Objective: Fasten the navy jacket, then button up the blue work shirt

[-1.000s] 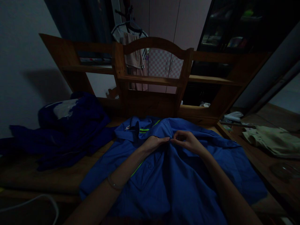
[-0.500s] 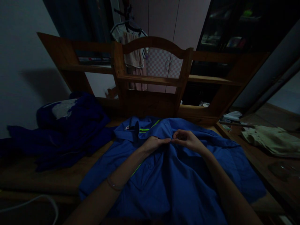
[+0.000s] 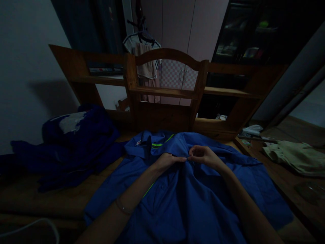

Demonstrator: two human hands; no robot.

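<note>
A blue shirt (image 3: 198, 203) with bright green trim at its collar lies spread over the wooden desk in front of me. Just below the collar, my left hand (image 3: 167, 162) pinches the front edge of the cloth, its thumb pointing right and its other fingers hidden under the fabric. Close against it, my right hand (image 3: 204, 157) grips the same edge between thumb and curled forefinger. Folds run down the shirt from where the fingertips meet. Whether a button sits between them is too dark and small to see.
Dark blue clothing (image 3: 78, 145) is heaped at the left. A wooden shelf frame (image 3: 162, 91) rises behind the shirt. To the right are a pale folded cloth (image 3: 294, 157) and a clear glass object (image 3: 308, 189). A white cable (image 3: 45, 220) curves at the lower left.
Both hands keep their pinch on the shirt front, with only slight finger movement. The whole scene sits a little lower in view, as my head has tilted slightly.
</note>
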